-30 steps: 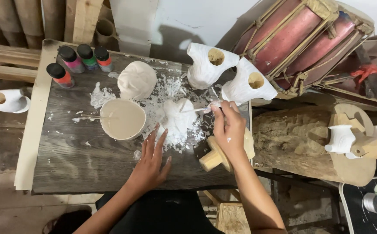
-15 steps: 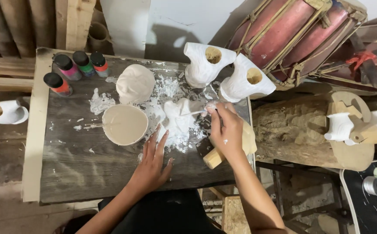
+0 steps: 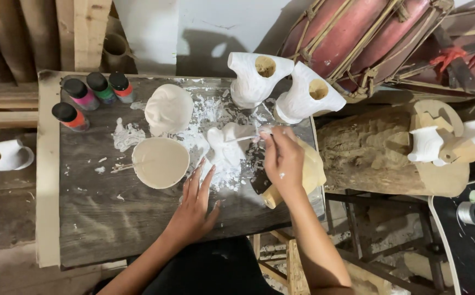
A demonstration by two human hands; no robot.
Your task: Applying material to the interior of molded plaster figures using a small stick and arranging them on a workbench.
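White filler is being worked onto a small white figure [image 3: 225, 148] lying mid-worktop [image 3: 95, 218] — a thin tool [image 3: 244, 137] is pinched in the closed right hand [image 3: 282, 159], its tip on the figure. The left hand [image 3: 194, 210] is spread flat and open just beside it. A steady, light stroke seems called for next.

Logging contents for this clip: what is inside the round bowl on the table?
The bowl holds a smooth, pale beige paste that fills it. A thin stick lies over its left rim. The bowl's bottom is covered by the paste.
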